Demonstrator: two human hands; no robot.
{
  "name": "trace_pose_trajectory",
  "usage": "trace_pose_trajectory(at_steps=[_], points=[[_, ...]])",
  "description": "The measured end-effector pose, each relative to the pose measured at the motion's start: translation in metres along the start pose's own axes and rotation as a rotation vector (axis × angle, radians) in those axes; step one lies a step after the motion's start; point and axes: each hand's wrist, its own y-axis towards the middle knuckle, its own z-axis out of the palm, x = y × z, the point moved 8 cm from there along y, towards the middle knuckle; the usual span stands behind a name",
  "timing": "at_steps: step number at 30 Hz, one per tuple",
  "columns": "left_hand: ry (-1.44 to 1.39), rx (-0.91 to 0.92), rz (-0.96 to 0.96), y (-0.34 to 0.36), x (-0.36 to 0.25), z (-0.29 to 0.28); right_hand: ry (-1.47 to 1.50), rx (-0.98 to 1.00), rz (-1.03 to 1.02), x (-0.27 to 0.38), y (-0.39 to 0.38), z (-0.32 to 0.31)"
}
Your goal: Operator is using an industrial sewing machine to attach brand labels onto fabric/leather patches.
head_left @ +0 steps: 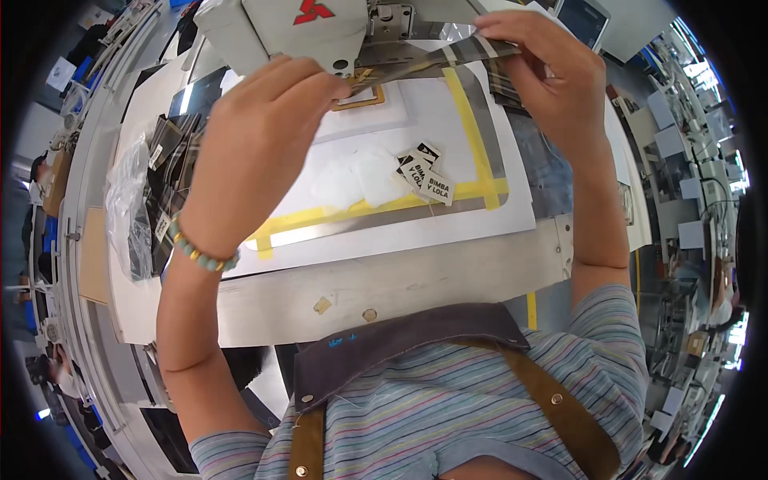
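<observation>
Both my hands are raised in front of the white sewing machine head (280, 36). Between them stretches a dark grey and brown striped fabric piece (448, 56). Its left end is pinched by my left hand (264, 140), close to the machine's needle area; those fingertips are partly hidden behind the hand. The fingers and thumb of my right hand (564, 72) are closed on its right end. Below the fabric sits a small yellow-brown frame (368, 101) on the white work plate. Several black and white labels (432, 182) lie loosely overlapped on the plate, nearer to me.
Yellow tape (474, 132) borders the plate. At the left, a pile of striped fabric pieces (164, 168) lies beside a clear plastic bag (128, 208). More striped fabric (504, 84) rests under my right hand. A screen (582, 22) stands at the back right.
</observation>
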Motion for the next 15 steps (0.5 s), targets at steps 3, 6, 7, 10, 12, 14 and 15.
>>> trace_pose_trajectory(at_steps=[3, 6, 7, 10, 12, 14, 15], points=[[0.071, 0.008, 0.068, -0.001, 0.005, 0.042, 0.070, 0.141, 0.271, -0.033, -0.022, 0.015], [0.087, -0.089, 0.227, -0.004, 0.001, 0.079, -0.153, -0.009, 0.094, -0.039, -0.042, 0.000], [0.094, -0.074, 0.249, -0.006, -0.001, 0.096, -0.168, -0.027, 0.052, -0.040, -0.053, 0.001], [0.128, 0.109, 0.281, -0.017, -0.003, 0.152, -0.108, 0.145, 0.170, -0.058, -0.092, 0.027], [0.063, 0.289, 0.144, -0.024, 0.012, 0.183, -0.135, 0.397, 0.214, -0.067, -0.119, 0.058], [0.011, 0.291, 0.119, -0.029, 0.016, 0.196, -0.146, 0.427, 0.261, -0.074, -0.133, 0.067], [-0.003, 0.383, 0.029, -0.032, 0.025, 0.207, -0.138, 0.470, 0.300, -0.078, -0.139, 0.072]])
